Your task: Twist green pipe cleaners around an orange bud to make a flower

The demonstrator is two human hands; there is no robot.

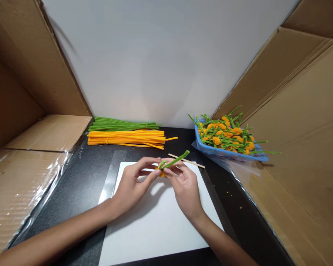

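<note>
Head: hands (135, 179) (185, 183), flower (162, 166) well off basket rim (228, 154)

I can't make out any lettering, label, brand, number or sign on anything from where I'm standing
</note>
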